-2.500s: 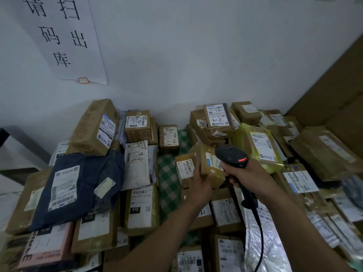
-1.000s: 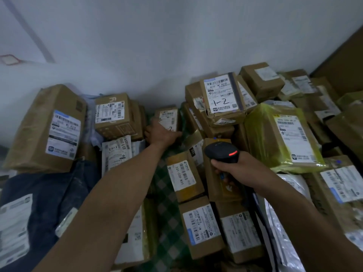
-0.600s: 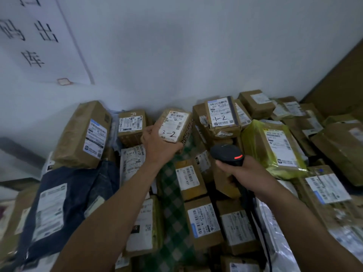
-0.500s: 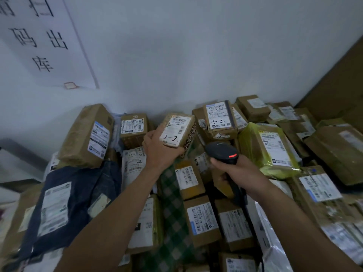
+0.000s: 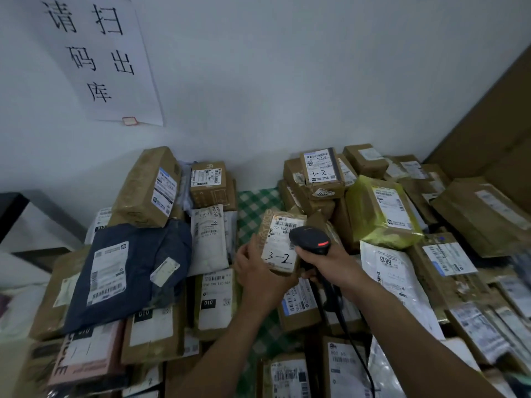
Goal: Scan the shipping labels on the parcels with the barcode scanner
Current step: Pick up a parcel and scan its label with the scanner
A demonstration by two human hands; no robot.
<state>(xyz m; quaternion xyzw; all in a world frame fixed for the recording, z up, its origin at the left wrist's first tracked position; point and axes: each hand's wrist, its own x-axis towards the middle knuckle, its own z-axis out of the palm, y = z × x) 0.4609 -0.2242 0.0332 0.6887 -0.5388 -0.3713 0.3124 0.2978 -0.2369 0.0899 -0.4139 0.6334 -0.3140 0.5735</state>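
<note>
Brown parcel point(image 5: 280, 239), white barcode label point(image 5: 275, 255) (handwritten "3-2"), in left hand point(image 5: 255, 271)

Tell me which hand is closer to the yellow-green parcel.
Right. The right hand, gripping the barcode scanner, is just left of and below the yellow-green parcel; the left hand, holding the box marked 3-2, lies farther left.

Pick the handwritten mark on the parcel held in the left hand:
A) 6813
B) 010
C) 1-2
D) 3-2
D: the label on the small brown parcel gripped by the left hand reads 3-2 in black pen, and the scanner held in the right hand sits just over that label.
</note>
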